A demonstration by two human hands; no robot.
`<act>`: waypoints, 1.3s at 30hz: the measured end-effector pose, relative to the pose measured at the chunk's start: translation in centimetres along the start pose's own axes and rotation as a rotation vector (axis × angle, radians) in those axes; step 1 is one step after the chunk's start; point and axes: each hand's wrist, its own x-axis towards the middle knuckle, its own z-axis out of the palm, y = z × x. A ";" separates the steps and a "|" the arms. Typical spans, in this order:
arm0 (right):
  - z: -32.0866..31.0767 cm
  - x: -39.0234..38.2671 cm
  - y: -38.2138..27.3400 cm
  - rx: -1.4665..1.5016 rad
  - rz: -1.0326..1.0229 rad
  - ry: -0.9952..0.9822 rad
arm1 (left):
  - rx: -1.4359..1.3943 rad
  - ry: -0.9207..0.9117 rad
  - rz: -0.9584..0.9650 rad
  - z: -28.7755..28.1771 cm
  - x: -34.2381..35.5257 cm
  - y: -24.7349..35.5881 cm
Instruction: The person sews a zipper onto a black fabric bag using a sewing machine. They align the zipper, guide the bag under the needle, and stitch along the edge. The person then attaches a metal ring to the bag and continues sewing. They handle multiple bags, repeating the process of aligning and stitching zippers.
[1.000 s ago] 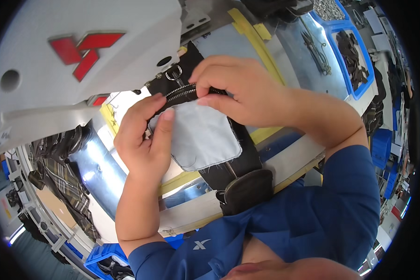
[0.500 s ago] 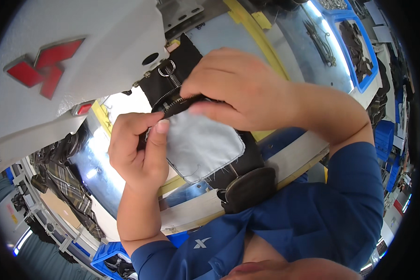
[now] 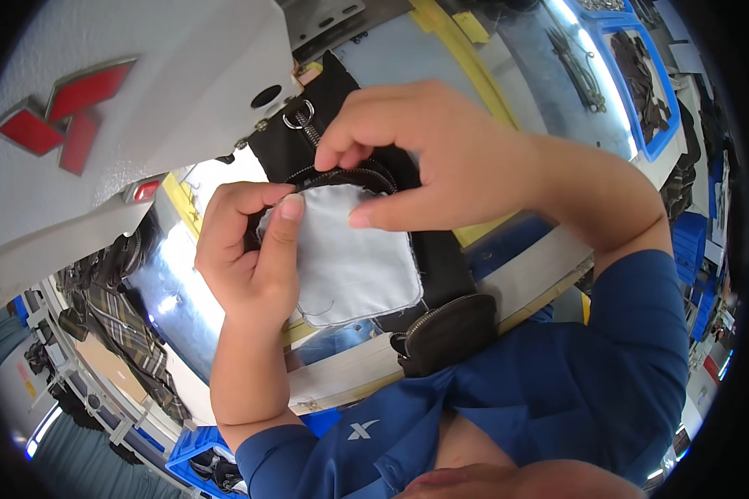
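A light grey fabric panel (image 3: 358, 258) with rounded corners and frayed edges hangs over a long black fabric piece (image 3: 443, 262). Along its top edge curves a black zipper (image 3: 379, 175) with metal teeth. My left hand (image 3: 254, 258) pinches the panel's upper left corner, by the zipper end, between thumb and forefinger. Above the zipper, my right hand (image 3: 453, 154) has its thumb spread from its bent fingers, and nothing shows between them. The thumb tip is at the grey panel; whether it touches I cannot tell. A metal D-ring (image 3: 300, 115) sits on the black fabric beyond.
A white sewing machine (image 3: 183, 91) fills the upper left. A small black zippered pouch (image 3: 449, 337) lies at the table's near edge. Scissors (image 3: 578, 66) and a blue bin (image 3: 653, 91) are at far right. Plaid fabric (image 3: 129, 333) and another blue bin (image 3: 195, 457) lie left.
My right hand has let go of the zipper edge, its thumb and fingers now spread apart. The grey panel has shifted slightly left and lies flatter. My left hand keeps its pinch.
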 end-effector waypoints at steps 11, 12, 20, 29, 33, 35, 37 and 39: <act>-0.2 0.0 -1.3 0.125 0.334 -0.079 | -0.025 -0.016 -0.057 0.1 -0.3 0.1; -0.2 0.0 -1.5 0.136 0.346 -0.091 | -0.050 -0.024 -0.080 0.1 -0.3 0.2; 0.9 -0.5 -0.9 -0.163 0.067 -0.020 | -0.073 -0.134 -0.033 0.4 -0.2 0.4; 1.2 -0.7 -0.9 -0.212 0.041 -0.010 | -0.049 -0.121 -0.030 0.5 -0.4 0.4; 1.1 -0.7 -0.8 -0.210 0.040 -0.002 | -0.008 -0.118 -0.003 0.5 -0.3 0.6; 1.3 -0.6 -0.9 -0.172 0.050 0.010 | -0.003 -0.098 0.000 0.5 -0.4 0.5; 1.3 -0.5 -0.9 -0.155 0.054 0.015 | 0.004 -0.096 -0.003 0.5 -0.4 0.6; 1.2 -0.5 -0.9 -0.162 0.054 0.010 | 0.013 -0.096 -0.011 0.5 -0.4 0.8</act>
